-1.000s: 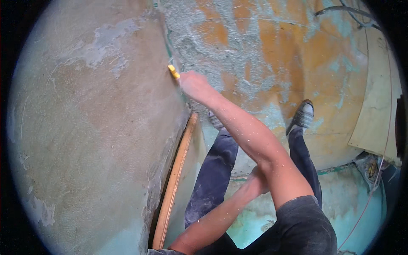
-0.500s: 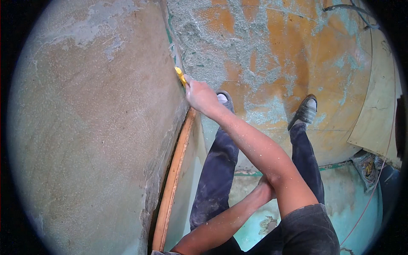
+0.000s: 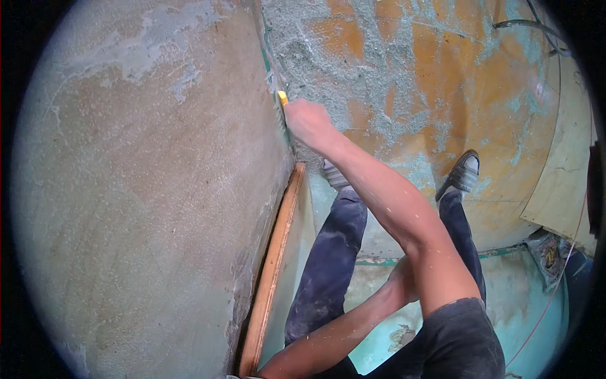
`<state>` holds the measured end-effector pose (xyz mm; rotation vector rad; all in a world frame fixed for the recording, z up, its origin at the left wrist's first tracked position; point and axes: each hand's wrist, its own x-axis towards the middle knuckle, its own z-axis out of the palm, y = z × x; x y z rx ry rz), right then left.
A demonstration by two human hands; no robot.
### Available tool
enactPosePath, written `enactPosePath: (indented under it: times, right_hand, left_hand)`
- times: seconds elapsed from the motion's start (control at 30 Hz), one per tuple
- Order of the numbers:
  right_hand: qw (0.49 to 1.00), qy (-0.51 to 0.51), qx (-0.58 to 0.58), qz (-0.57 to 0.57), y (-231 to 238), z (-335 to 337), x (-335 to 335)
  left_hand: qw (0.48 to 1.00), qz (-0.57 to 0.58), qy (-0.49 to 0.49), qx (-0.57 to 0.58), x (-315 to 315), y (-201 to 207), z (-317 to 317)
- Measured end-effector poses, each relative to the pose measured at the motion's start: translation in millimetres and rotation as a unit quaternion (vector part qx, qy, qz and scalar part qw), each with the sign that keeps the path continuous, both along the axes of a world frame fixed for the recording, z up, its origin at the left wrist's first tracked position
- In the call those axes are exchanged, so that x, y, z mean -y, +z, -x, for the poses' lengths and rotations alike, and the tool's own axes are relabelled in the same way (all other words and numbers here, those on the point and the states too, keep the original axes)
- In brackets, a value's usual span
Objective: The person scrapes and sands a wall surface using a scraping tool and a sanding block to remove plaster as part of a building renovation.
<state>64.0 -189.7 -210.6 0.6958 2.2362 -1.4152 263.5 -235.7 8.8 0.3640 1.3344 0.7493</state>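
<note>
My right hand (image 3: 307, 122) is closed around a yellow-handled tool (image 3: 282, 97), and only the handle's yellow end shows above the fist. It is held at the corner where the plastered wall (image 3: 158, 164) on the left meets the floor. My right arm crosses in front of me to reach there. My left hand (image 3: 403, 283) is tucked behind my right arm near the elbow, its fingers hidden. Strips of green paint (image 3: 266, 54) run along the base of the wall beside the tool.
Grey-green debris covers much of the orange floor (image 3: 442, 69). A wooden trim board (image 3: 271, 271) edges the wall end at my left. My sandalled feet stand apart. To the right lie dark cables (image 3: 530, 25), a pale panel (image 3: 562, 170), a plastic bag (image 3: 546, 256) and a thin red cord (image 3: 558, 278).
The view has shifted, so the wall and board sit further right. My right fist has turned, and less of the yellow handle shows. My left hand stays behind the right elbow.
</note>
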Motion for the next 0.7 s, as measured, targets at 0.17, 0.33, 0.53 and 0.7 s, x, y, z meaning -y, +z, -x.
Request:
enactPosePath:
  times: [0.17, 0.33, 0.53, 0.7]
  right_hand:
    - [0.999, 0.007, -0.01, 0.038, 6.3, -2.9, 6.0]
    - [0.998, -0.006, -0.015, 0.054, 2.8, -17.6, 0.8]
    - [0.999, -0.04, 0.005, 0.023, -18.0, 5.4, 8.4]
    - [0.999, -0.04, 0.02, 0.026, -43.8, -19.0, 1.7]
  left_hand:
    - [0.969, -0.08, -0.219, -0.087, 6.9, -8.8, 1.8]
    - [0.972, -0.016, -0.232, 0.009, -11.5, -5.5, 16.8]
    - [0.992, -0.012, -0.123, 0.018, 1.2, -3.1, -2.2]
    - [0.985, -0.004, -0.172, -0.011, -19.2, -1.1, 26.2]
